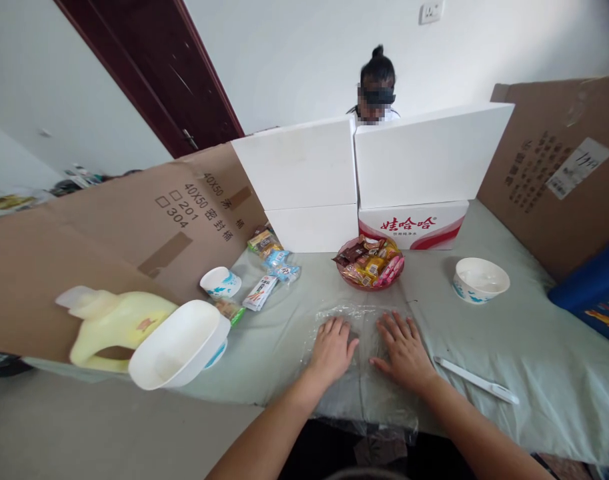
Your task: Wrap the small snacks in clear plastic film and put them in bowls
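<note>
A clear plastic bag (357,387) lies flat on the cloth-covered table, its near end hanging over the front edge. Palm down on its left part is my left hand (333,350), fingers stretched out and holding nothing. My right hand (403,351) rests on the right part, also flat, with fingers spread. Just beyond both hands stands a pink translucent bowl (369,283) heaped with wrapped snacks (375,261). To the right of my right hand lies a slim white box cutter or similar white tool (477,380).
Left are a yellow jug (121,317), a white tub (181,343), a paper bowl (221,283) and several snack packets (260,292). A paper bowl (481,280) and blue container (591,293) stand right. White boxes (309,167) and cardboard (204,213) wall the table; a person sits behind.
</note>
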Available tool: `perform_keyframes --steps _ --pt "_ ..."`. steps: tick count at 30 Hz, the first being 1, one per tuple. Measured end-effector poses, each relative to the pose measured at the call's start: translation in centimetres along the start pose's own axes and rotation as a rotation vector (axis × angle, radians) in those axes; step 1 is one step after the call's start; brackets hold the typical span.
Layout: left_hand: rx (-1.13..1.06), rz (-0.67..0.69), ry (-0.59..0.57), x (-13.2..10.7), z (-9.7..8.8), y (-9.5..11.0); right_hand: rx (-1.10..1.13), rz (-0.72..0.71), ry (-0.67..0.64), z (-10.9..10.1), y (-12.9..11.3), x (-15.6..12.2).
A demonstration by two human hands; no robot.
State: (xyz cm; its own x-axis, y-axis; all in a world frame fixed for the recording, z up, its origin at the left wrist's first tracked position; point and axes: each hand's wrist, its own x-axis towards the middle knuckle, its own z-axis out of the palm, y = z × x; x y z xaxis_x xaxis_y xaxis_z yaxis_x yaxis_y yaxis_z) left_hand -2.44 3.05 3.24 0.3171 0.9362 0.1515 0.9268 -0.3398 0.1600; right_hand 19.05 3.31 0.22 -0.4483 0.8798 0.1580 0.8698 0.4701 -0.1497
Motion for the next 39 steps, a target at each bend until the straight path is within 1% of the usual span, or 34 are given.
perform_keyframes --steps 2,3,6,8,10,11,13,14,15,16,18,20,21,22,24,26,28,31,33,34,35,37,39 --pt "-0.011 0.089 -0.039 1.5 -0.2 -0.7 0.010 -0.032 0.000 0.3 0.1 0.3" --pt "-0.006 0.092 -0.069 2.1 0.0 -1.1 0.012 -0.021 -0.006 0.5 0.1 0.5" --pt "0.005 0.000 -0.137 3.0 0.9 -2.0 -0.006 0.086 -0.014 1.2 0.4 0.7" --pt "-0.009 -0.023 -0.127 2.7 1.4 -2.3 -0.024 0.146 -0.001 1.2 0.7 0.4" --pt "-0.040 -0.003 -0.048 1.7 1.3 -2.6 -0.014 0.140 0.033 0.6 1.4 -0.6" --pt "-0.071 0.021 0.007 0.9 0.9 -2.7 0.010 0.095 0.048 0.1 1.9 -1.4" --pt "-0.165 0.088 0.105 -1.2 -0.4 -3.2 0.097 -0.069 0.048 -1.3 2.7 -3.6" --pt "-0.222 0.123 0.122 -2.4 -1.3 -3.5 0.154 -0.164 0.024 -2.1 3.0 -4.9" --pt "-0.275 0.154 0.108 -3.7 -2.1 -3.8 0.212 -0.241 -0.018 -2.8 3.2 -6.3" --pt "-0.316 0.179 0.053 -5.1 -3.0 -4.1 0.264 -0.288 -0.071 -3.4 3.1 -7.6" --pt "-0.348 0.215 -0.133 -7.6 -4.2 -4.7 0.337 -0.333 -0.175 -4.2 2.6 -9.8" --pt "-0.314 0.216 -0.303 -9.6 -4.7 -5.2 0.357 -0.353 -0.224 -4.1 1.6 -11.0" --pt "-0.283 0.208 -0.354 -10.4 -4.7 -5.3 0.353 -0.364 -0.222 -3.9 1.0 -11.3" --pt "-0.252 0.197 -0.374 -11.0 -4.5 -5.4 0.350 -0.375 -0.202 -3.7 0.4 -11.4" --pt "-0.225 0.187 -0.363 -11.7 -4.4 -5.4 0.371 -0.381 -0.143 -3.3 -0.6 -11.1" --pt "-0.273 0.180 -0.335 -11.9 -4.7 -5.3 0.450 -0.318 -0.093 -3.3 -1.3 -10.9" --pt "-0.379 0.141 -0.343 -11.7 -5.7 -5.0 0.573 -0.180 -0.086 -3.5 -1.5 -10.8" --pt "-0.585 -0.001 -0.446 -10.6 -7.1 -4.8 0.737 0.045 -0.089 -3.7 -0.9 -10.7" --pt "-0.693 -0.090 -0.481 -9.3 -7.4 -4.8 0.771 0.169 -0.037 -3.5 -0.2 -10.2" --pt "-0.715 -0.120 -0.466 -8.5 -7.2 -4.8 0.757 0.226 0.005 -3.3 0.2 -9.7" --pt "-0.710 -0.143 -0.427 -7.6 -6.8 -4.8 0.728 0.280 0.047 -3.0 0.6 -9.1" --pt "-0.620 -0.175 -0.312 -5.6 -5.8 -4.9 0.639 0.364 0.116 -2.4 1.2 -7.7" --pt "-0.501 -0.201 -0.216 -4.0 -4.5 -4.8 0.538 0.407 0.142 -1.8 1.7 -6.2"
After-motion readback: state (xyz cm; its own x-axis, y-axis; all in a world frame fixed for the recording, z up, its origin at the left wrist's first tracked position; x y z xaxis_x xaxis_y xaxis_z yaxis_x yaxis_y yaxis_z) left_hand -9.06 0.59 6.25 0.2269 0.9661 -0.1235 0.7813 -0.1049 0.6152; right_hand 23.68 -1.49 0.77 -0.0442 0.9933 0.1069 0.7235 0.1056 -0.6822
